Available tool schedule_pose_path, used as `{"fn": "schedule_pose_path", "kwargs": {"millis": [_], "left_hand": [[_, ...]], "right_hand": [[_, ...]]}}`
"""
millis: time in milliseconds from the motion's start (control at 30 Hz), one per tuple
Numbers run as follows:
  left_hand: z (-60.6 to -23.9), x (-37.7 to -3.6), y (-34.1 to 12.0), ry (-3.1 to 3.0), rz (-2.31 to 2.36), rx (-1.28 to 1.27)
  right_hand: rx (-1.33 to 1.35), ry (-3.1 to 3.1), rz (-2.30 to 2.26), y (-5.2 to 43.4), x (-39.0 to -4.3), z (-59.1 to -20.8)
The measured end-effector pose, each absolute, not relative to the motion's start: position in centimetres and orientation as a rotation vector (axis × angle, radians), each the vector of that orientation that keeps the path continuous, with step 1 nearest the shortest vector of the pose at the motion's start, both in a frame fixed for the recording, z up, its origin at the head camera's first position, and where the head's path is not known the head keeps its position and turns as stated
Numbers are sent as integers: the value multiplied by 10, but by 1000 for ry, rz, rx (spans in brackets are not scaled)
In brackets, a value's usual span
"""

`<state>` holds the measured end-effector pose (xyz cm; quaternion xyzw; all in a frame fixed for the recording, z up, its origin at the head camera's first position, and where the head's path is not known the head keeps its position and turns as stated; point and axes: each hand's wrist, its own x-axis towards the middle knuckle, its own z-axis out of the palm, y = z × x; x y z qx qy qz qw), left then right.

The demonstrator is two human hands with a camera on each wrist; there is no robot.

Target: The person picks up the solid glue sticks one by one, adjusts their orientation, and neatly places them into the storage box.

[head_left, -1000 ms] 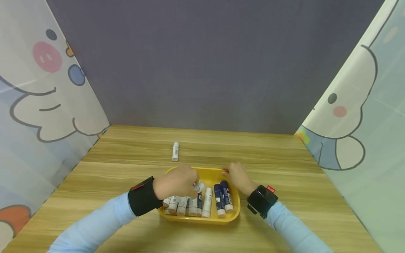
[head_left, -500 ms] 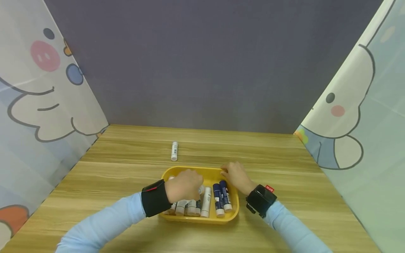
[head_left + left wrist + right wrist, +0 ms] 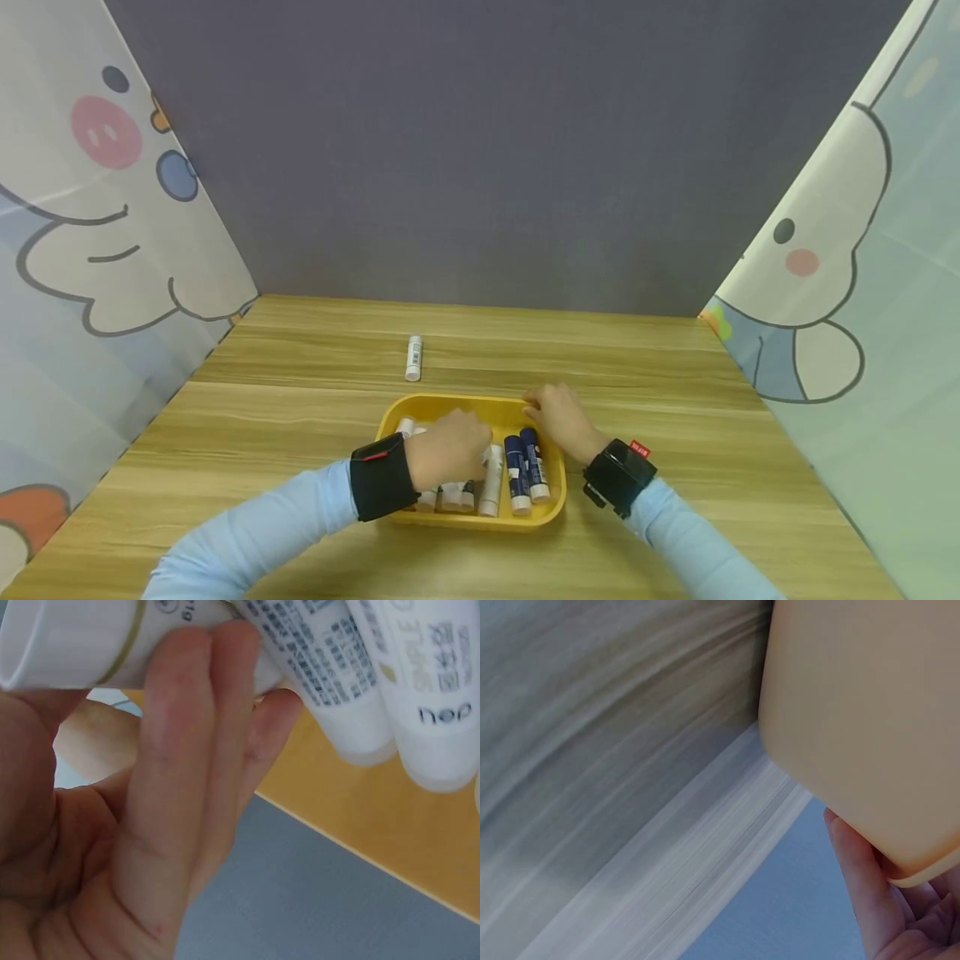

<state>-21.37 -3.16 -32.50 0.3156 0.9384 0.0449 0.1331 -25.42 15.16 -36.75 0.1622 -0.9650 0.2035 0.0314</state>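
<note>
A yellow plastic basket (image 3: 442,407) holds several white glue sticks (image 3: 491,487) and a few dark-blue glue sticks (image 3: 535,467) at its right. My left hand (image 3: 450,450) is inside the basket, over the white ones. In the left wrist view its fingers (image 3: 176,712) curl against a white glue stick with a gold line (image 3: 60,645), with more white glue sticks (image 3: 431,697) beside it; the head view hides the held one. At the back right corner, my right hand (image 3: 562,421) grips the basket's rim, fingers (image 3: 859,862) against the outer wall.
One white glue stick (image 3: 414,358) lies alone on the wooden table (image 3: 637,358) behind the basket. A dark grey panel (image 3: 480,150) rises at the table's back. Cartoon-printed sheets (image 3: 817,333) stand along both sides.
My left hand has moved rightward and lower into the basket. The glue stick end that stuck out from its fingers is now mostly hidden in the head view. The right hand stays at the rim.
</note>
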Motion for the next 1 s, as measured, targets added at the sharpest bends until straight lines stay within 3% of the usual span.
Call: {"fn": "schedule_pose_path", "kwargs": {"millis": [1000], "left_hand": [[-329, -212, -32, 2693, 139, 866]], "right_hand": [[492, -2959, 617, 151, -255, -368]]}}
